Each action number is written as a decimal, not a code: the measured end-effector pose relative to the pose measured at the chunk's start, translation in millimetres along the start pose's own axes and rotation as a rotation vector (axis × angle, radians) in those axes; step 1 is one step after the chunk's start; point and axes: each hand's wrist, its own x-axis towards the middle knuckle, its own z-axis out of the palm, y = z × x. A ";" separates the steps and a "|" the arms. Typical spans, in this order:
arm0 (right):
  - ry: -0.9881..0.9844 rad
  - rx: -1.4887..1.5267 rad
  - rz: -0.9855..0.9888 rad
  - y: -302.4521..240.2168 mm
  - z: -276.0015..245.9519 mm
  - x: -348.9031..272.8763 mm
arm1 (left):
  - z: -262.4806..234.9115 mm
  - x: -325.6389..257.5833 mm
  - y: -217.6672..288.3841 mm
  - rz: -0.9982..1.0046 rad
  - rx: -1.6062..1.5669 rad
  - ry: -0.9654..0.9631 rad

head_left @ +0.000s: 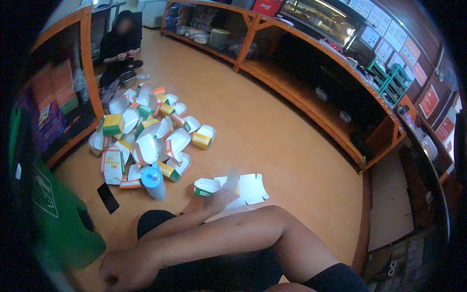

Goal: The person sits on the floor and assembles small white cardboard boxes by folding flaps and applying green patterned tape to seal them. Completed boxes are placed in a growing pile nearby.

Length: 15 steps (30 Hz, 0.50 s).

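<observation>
Shaping the flat, notched white cardboard sheet (253,189) on the orange floor (282,146) seemed underway. The left hand (220,198) was near it, the right hand (127,266) well apart; neither's grip was clear. Folding likely called for steadying it next.

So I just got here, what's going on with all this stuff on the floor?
The camera wearer has one hand at a flat white carton sheet and a small open paper box; the fingers are blurred, so the grip is unclear. Just beyond lies a heap of open paper food boxes in white, orange, yellow and green. A blue-lidded bottle and a black smartphone sit at its near side. Farther back, another person sits with hands together.
</observation>
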 end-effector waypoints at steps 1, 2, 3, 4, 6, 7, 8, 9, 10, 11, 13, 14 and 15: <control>0.006 -0.063 0.067 -3.9 -3.3 -3.4 | 5.7 5.6 0.5 0.021 -0.001 -0.013; 0.001 -0.113 0.112 -6.2 -6.8 -3.6 | 5.5 3.0 -3.6 0.017 0.004 -0.025; -0.008 -0.164 0.160 -7.5 -9.0 -3.6 | 4.4 1.7 -7.3 0.015 0.008 -0.032; 0.012 -0.189 0.138 -7.0 -9.5 -2.9 | 4.9 0.8 -9.3 0.013 0.012 -0.037; 0.045 -0.227 0.115 -0.9 -8.9 -2.9 | 9.7 0.9 -11.1 0.021 0.002 -0.040; 0.019 -0.199 0.071 0.4 -9.0 -3.3 | 12.0 1.1 -11.9 0.030 -0.003 -0.041; -0.009 -0.175 0.017 -3.1 -10.2 -0.7 | 9.7 1.1 -12.9 0.039 -0.001 -0.041; -0.037 -0.150 -0.037 -5.2 -10.9 0.9 | 9.2 3.0 -12.6 0.049 -0.004 -0.042; -0.042 -0.162 -0.033 -5.9 -11.1 1.1 | 10.8 4.1 -11.9 0.060 -0.014 -0.044; -0.051 -0.173 -0.039 -5.9 -11.8 2.3 | 9.5 3.3 -15.6 0.068 -0.020 -0.045; -0.048 -0.163 -0.097 -3.4 -11.7 5.8 | 7.9 2.8 -24.1 0.091 -0.029 -0.041; -0.035 -0.141 -0.151 -0.8 -9.7 7.6 | 7.1 1.6 -28.6 0.109 -0.033 -0.035; -0.016 -0.117 -0.195 3.0 -7.3 7.9 | 8.7 3.6 -27.8 0.116 -0.043 -0.030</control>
